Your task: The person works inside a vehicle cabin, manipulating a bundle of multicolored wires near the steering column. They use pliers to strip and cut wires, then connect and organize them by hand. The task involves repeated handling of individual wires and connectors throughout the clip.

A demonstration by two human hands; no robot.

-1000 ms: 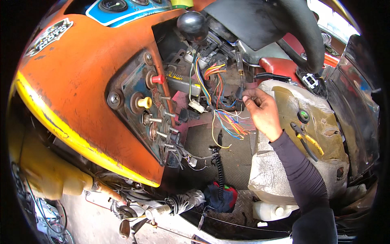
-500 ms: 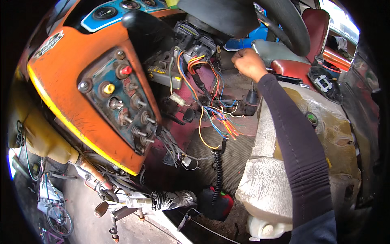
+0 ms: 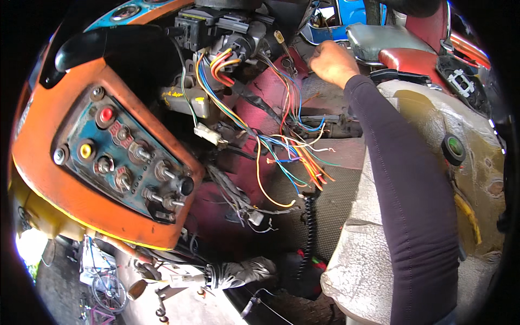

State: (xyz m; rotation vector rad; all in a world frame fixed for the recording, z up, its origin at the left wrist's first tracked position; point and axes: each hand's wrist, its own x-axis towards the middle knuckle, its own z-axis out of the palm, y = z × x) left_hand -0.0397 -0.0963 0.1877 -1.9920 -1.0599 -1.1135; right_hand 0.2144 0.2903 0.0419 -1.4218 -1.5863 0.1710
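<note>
My right hand (image 3: 333, 64) is closed in a fist above the cab floor, at the end of a dark-sleeved arm (image 3: 403, 189) that reaches up from the lower right. What the fingers hold, if anything, is hidden. Left of it, a key (image 3: 279, 38) hangs by the steering column switch unit (image 3: 238, 40). A bundle of cut coloured wires (image 3: 295, 154) fans out from that unit and dangles over the floor mat (image 3: 330, 216), its bare ends loose. A white connector (image 3: 208, 134) hangs on other wires. My left hand is out of view.
An orange dashboard panel (image 3: 157, 238) with toggle switches fills the left. At right lies a cracked, worn cover (image 3: 357, 265) bearing a roll of black tape (image 3: 454, 149). Red and grey seats (image 3: 409, 62) stand behind. A coiled black cable (image 3: 310, 233) drops to the floor; a bicycle (image 3: 108, 290) is outside.
The view has shifted closer and to the right, so the switch panel and wires look larger. My right hand stays closed in nearly the same part of the picture.
</note>
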